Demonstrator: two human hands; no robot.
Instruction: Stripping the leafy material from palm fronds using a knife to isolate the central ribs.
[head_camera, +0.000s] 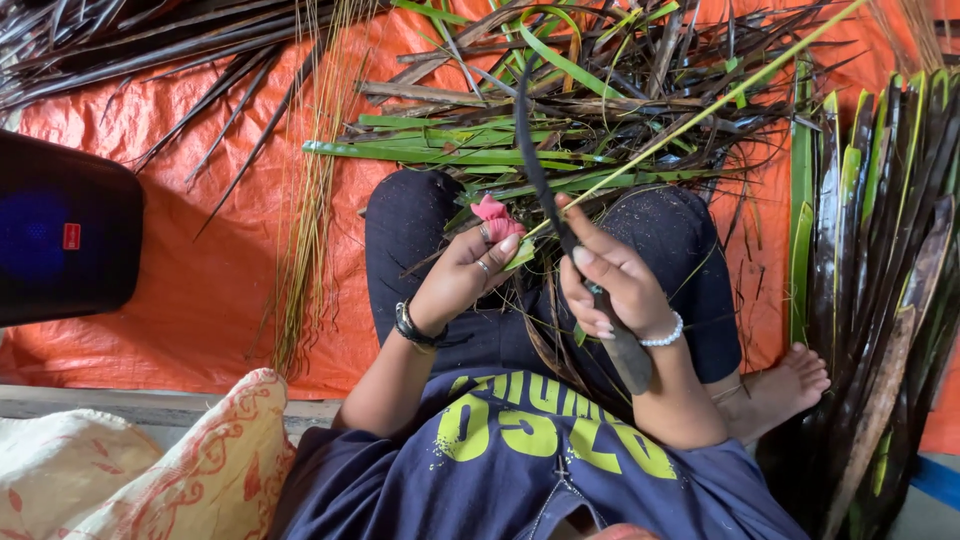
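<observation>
Right hand (612, 285) grips curved knife (540, 170), blade rising to 12 o'clock. Left hand (468, 272) pinches palm leaflet (690, 112) near pink cloth (497, 217), over lap. Stripped midribs (305, 215) lie at 10 o'clock; leaf pile (600, 110) at 12 and stacked fronds (880, 250) at 3 seem unworked. Black speaker (60, 230) at 9, cushion (150, 470) at 7.

A long, dark, curved knife blade (530, 150) is pointing toward twelve o'clock, crossing a thin yellow-green palm leaf midrib (700, 110) slanting toward two o'clock.
</observation>
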